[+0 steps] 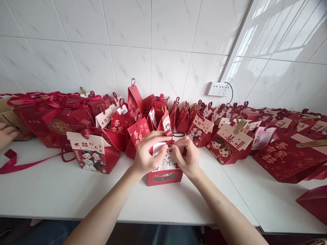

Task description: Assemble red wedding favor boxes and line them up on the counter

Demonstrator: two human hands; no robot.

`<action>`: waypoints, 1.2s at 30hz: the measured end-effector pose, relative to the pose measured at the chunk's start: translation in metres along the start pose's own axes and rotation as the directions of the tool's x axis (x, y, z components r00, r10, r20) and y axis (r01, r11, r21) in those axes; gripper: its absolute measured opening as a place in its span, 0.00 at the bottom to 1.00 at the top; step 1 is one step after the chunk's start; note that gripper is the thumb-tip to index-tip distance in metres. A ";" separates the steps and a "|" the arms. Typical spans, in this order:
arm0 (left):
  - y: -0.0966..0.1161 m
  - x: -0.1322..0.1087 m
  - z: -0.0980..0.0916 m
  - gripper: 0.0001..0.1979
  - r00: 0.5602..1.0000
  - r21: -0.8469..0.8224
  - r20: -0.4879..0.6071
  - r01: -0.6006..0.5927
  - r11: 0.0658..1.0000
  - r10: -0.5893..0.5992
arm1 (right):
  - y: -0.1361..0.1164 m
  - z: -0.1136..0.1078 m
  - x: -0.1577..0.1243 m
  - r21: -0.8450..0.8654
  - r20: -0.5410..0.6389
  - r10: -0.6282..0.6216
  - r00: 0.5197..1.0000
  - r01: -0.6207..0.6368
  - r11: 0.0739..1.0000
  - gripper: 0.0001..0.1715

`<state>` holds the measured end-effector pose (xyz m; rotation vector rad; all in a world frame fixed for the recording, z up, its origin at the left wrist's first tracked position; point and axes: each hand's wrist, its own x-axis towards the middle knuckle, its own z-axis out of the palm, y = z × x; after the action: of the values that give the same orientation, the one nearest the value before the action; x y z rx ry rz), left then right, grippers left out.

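Observation:
A red gift box (165, 179) with a white printed flap and an oval window in its front stands upright on the white table. Both my hands meet at its top. My left hand (149, 153) pinches a dark red ribbon (168, 133) that stands up as a loop. Pressed close beside it, my right hand (187, 156) has its fingertips closed at the foot of the same ribbon. The point where the ribbon meets the box is partly hidden behind my fingers. Just behind my right hand lies a thin black ring (178, 134).
Finished-looking red gift boxes crowd the table's back, including a couple-print box (93, 156) at left and a gold-strapped box (227, 144) at right. A loose ribbon (28, 166) trails at far left, near another person's hand (7, 134). A power strip (218, 89) sits on the tiled wall.

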<state>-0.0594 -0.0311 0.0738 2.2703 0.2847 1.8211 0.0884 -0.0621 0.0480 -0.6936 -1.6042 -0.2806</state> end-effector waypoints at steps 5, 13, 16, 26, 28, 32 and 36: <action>-0.002 0.000 -0.001 0.15 1.000 0.009 0.013 -0.026 1.000 0.026 | 0.000 0.000 0.000 0.005 0.000 0.000 1.000 0.000 1.000 0.08; -0.004 0.000 -0.001 0.18 0.999 0.035 0.036 -0.024 0.999 0.023 | -0.003 0.000 0.002 -0.018 0.007 0.018 1.000 -0.018 1.000 0.06; -0.004 0.000 -0.001 0.17 0.999 0.043 0.043 -0.004 0.999 0.002 | -0.004 0.000 0.003 -0.020 -0.001 0.018 1.000 -0.018 1.000 0.07; -0.006 -0.001 0.001 0.17 0.999 0.061 0.038 0.005 0.998 -0.007 | -0.003 -0.001 0.002 -0.044 0.009 0.039 0.999 -0.038 0.998 0.07; -0.006 -0.001 0.001 0.18 0.999 0.068 0.039 0.009 0.998 -0.011 | -0.003 -0.001 0.003 -0.051 0.007 0.035 0.999 -0.035 0.998 0.06; -0.006 -0.001 0.001 0.18 0.999 0.069 0.037 0.023 0.997 -0.025 | -0.002 -0.001 0.002 -0.060 0.008 0.036 0.999 -0.035 0.998 0.06; -0.006 -0.001 0.001 0.18 0.999 0.066 0.037 0.020 0.998 -0.022 | -0.002 0.000 0.002 -0.058 0.010 0.038 0.999 -0.037 0.998 0.06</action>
<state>-0.0584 -0.0263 0.0705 2.3340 0.3658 1.7816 0.0874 -0.0632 0.0508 -0.7697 -1.5973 -0.2968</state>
